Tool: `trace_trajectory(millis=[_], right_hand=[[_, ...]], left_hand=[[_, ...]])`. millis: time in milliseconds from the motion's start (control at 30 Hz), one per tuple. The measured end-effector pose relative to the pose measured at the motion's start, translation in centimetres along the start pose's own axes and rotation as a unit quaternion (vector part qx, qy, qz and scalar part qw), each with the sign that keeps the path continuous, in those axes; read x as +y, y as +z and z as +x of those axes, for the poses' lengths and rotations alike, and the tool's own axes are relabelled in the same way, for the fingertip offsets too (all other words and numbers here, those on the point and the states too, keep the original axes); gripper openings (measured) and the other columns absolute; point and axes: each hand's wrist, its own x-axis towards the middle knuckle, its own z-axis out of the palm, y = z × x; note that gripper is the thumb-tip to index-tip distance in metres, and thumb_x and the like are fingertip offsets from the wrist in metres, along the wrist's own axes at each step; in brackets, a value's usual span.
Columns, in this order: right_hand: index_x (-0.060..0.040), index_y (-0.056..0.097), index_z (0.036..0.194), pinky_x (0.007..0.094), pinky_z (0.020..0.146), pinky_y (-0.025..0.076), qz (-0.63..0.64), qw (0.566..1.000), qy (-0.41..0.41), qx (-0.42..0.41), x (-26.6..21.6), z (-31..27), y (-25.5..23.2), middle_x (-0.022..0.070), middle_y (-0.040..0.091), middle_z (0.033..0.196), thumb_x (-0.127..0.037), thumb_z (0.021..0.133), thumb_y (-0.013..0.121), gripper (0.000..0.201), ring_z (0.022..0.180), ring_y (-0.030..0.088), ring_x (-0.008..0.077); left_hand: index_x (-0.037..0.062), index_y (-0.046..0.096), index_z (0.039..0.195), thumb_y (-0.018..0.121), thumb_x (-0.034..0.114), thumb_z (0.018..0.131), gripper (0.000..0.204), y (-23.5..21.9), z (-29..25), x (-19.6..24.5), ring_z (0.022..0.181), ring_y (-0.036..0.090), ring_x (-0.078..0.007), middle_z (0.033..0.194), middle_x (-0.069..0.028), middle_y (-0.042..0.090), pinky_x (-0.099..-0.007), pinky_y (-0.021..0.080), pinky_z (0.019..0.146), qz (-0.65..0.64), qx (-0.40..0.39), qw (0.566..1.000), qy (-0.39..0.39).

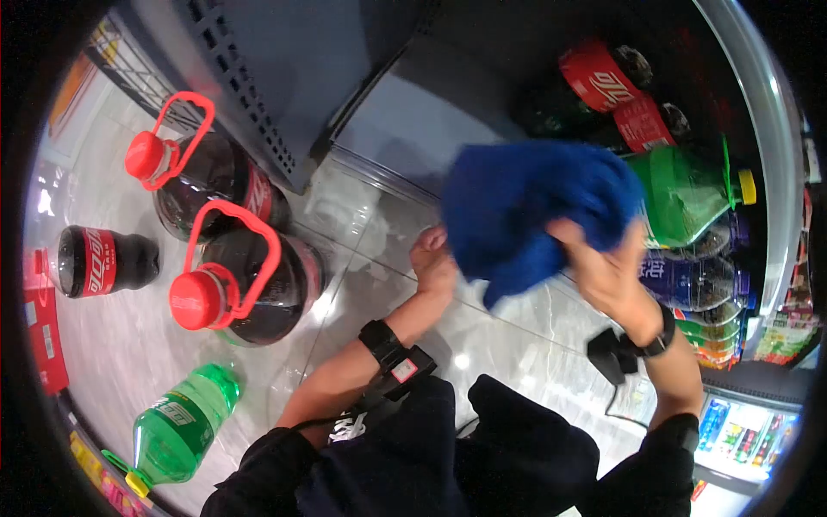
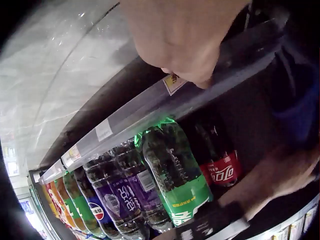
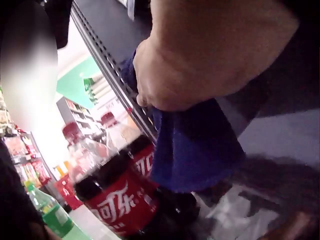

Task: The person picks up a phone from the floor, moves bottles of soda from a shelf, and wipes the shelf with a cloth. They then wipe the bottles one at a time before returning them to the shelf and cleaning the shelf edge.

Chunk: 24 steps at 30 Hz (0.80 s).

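Blue cloth [image 1: 517, 215] at two o'clock in head view, grasped by right hand [image 1: 610, 271]. Left hand [image 1: 433, 265]: grip cannot be told. Advisable: gather loose corner, avoid shelved green bottle [image 1: 685, 194] at cloth's three o'clock.

Floor bottles [image 1: 269, 302] left of cloth [image 1: 525, 207]

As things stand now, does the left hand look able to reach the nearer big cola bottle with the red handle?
Probably yes: in the head view only bare floor shows between the left hand and the cola bottle, and nothing covers its red handle.
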Motion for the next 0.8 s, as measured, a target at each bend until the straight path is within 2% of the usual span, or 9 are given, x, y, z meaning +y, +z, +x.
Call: trace_trajectory(millis=[33, 67, 167, 233, 333, 433, 533, 600, 800], right_hand=[[-0.0015, 0.058, 0.099, 0.0350, 0.086, 0.039, 0.000, 0.997, 0.064, 0.031, -0.2, -2.6, -2.0, 0.0110, 0.059, 0.097, -0.013, 0.071, 0.071, 0.033, 0.096, 0.054, 0.0249], [-0.0001, 0.058, 0.099, 0.0338, 0.087, 0.037, -0.021, 0.997, 0.067, 0.036, -0.1, -4.9, -3.8, 0.0104, 0.059, 0.096, -0.015, 0.072, 0.070, 0.033, 0.097, 0.052, 0.0246], [0.0014, 0.056, 0.100, 0.0306, 0.086, 0.037, 0.066, 0.978, 0.182, 0.084, 0.6, -12.1, -6.7, 0.0068, 0.057, 0.099, -0.025, 0.082, 0.061, 0.033, 0.092, 0.052, 0.0173], [0.0003, 0.051, 0.107, 0.0319, 0.088, 0.038, 0.113, 0.963, 0.229, 0.082, 2.4, -17.3, -7.8, 0.0075, 0.056, 0.103, -0.028, 0.085, 0.055, 0.036, 0.096, 0.052, 0.0178], [-0.0009, 0.046, 0.115, 0.0339, 0.090, 0.039, 0.317, 0.876, 0.339, 0.130, 4.5, -23.2, -7.0, 0.0088, 0.056, 0.107, -0.029, 0.090, 0.045, 0.037, 0.100, 0.052, 0.0190], [-0.0018, 0.052, 0.109, 0.0338, 0.089, 0.040, 0.396, 0.825, 0.369, 0.164, 6.6, -27.8, -6.0, 0.0086, 0.058, 0.106, -0.026, 0.091, 0.044, 0.031, 0.099, 0.054, 0.0190], [-0.0016, 0.054, 0.107, 0.0318, 0.090, 0.040, 0.408, 0.808, 0.382, 0.185, 7.3, -29.9, -5.2, 0.0077, 0.058, 0.106, -0.025, 0.091, 0.044, 0.030, 0.099, 0.054, 0.0175], [-0.0007, 0.054, 0.106, 0.0286, 0.085, 0.042, 0.357, 0.828, 0.413, 0.130, 7.8, -30.8, -4.8, 0.0056, 0.059, 0.105, -0.023, 0.091, 0.045, 0.028, 0.095, 0.054, 0.0125], [-0.0015, 0.052, 0.110, 0.0253, 0.075, 0.046, 0.387, 0.820, 0.400, 0.131, 9.0, -32.8, -4.8, 0.0036, 0.059, 0.099, -0.021, 0.091, 0.045, 0.027, 0.085, 0.055, 0.0098]], left_hand=[[0.0010, 0.054, 0.090, 0.061, -0.005, 0.075, 0.017, 0.2, 0.1, 0.4, 0.081, 0.056, -0.0148, 0.092, -0.0090, 0.058, -0.0253, 0.045, 0.070, -0.033, -0.017, 0.999, -0.040], [0.0011, 0.053, 0.088, 0.061, -0.005, 0.075, 0.016, 0.4, 0.2, 0.7, 0.076, 0.056, -0.0150, 0.087, -0.0089, 0.059, -0.0249, 0.046, 0.065, -0.065, -0.031, 0.994, -0.080], [0.0009, 0.052, 0.087, 0.063, 0.004, 0.077, 0.015, 0.8, -0.2, 0.7, 0.078, 0.055, -0.0142, 0.084, -0.0044, 0.057, -0.0276, 0.050, 0.075, 0.004, -0.059, 0.995, -0.085], [0.0001, 0.051, 0.086, 0.062, 0.005, 0.078, 0.014, 1.5, -1.4, 0.6, 0.079, 0.057, -0.0161, 0.084, -0.0056, 0.057, -0.0294, 0.050, 0.078, 0.050, -0.013, 0.998, -0.038], [-0.0010, 0.051, 0.089, 0.062, 0.006, 0.078, 0.017, 1.0, -1.8, -1.0, 0.083, 0.057, -0.0178, 0.091, -0.0082, 0.056, -0.0294, 0.049, 0.080, 0.113, -0.025, 0.988, -0.100], [-0.0047, 0.050, 0.095, 0.062, 0.008, 0.078, 0.024, 2.8, -2.5, -1.2, 0.089, 0.056, -0.0201, 0.098, -0.0111, 0.054, -0.0303, 0.049, 0.083, 0.181, -0.121, 0.958, -0.186], [-0.0093, 0.047, 0.100, 0.062, 0.010, 0.079, 0.033, 4.1, -3.2, -2.1, 0.095, 0.055, -0.0243, 0.103, -0.0166, 0.052, -0.0327, 0.048, 0.086, 0.231, -0.134, 0.928, -0.260], [-0.0106, 0.047, 0.101, 0.062, 0.011, 0.080, 0.034, 4.9, -4.3, -2.9, 0.097, 0.054, -0.0265, 0.104, -0.0190, 0.052, -0.0339, 0.047, 0.087, 0.230, -0.153, 0.921, -0.273], [-0.0129, 0.046, 0.100, 0.056, 0.010, 0.083, 0.030, 6.6, -5.0, -3.8, 0.101, 0.053, -0.0307, 0.108, -0.0237, 0.050, -0.0366, 0.045, 0.092, 0.205, -0.177, 0.925, -0.269]])
